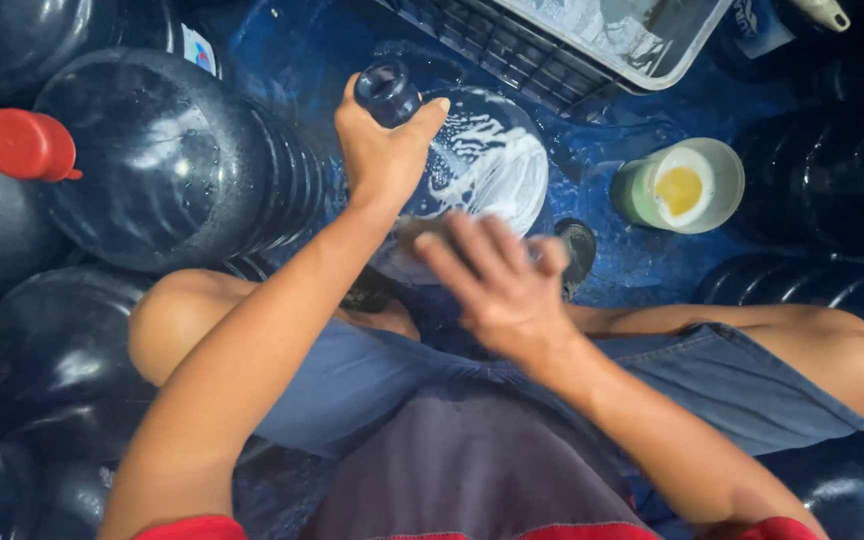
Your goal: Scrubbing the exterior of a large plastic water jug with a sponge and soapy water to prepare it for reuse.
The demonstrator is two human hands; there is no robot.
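A large dark blue water bottle stands between my knees, smeared with white soap foam. My left hand grips its open neck from the left. My right hand is blurred against the bottle's near side, fingers spread flat; what it presses there is hidden, maybe a scrubbing pad.
Several other dark blue bottles crowd the left, one with a red cap. More bottles stand on the right. A round tub with green and yellow soap sits on the wet blue floor. A grey crate lies at the top.
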